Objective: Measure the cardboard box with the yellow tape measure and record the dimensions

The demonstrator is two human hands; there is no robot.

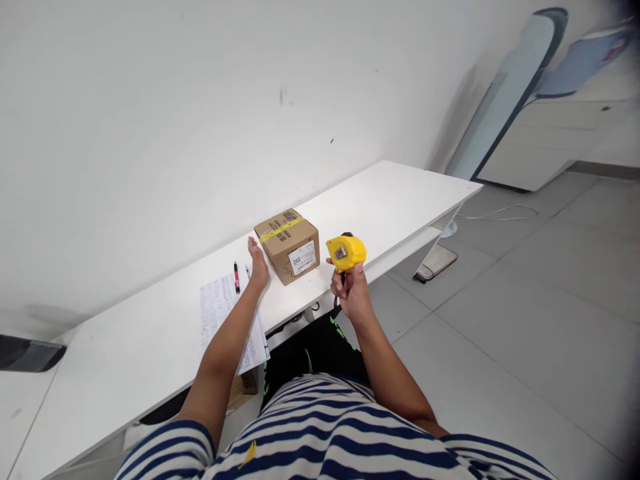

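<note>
A brown cardboard box [275, 252] with yellow tape across its top and a white label on its front stands on the white table. Flat along the left side of the box is my left hand [258, 268], fingers stretched out and pointing away from me. My right hand [353, 288] is closed around a yellow tape measure [353, 252], held up to the right of the box near the table's front edge. No blade can be seen pulled out of the tape measure.
Papers with writing [215, 310] lie left of the box, partly under my left forearm, with a red and black pen [237, 277] on them. The white table [395, 193] runs along the wall. A dark object [33, 353] sits at the far left; boards [510, 93] lean at the right.
</note>
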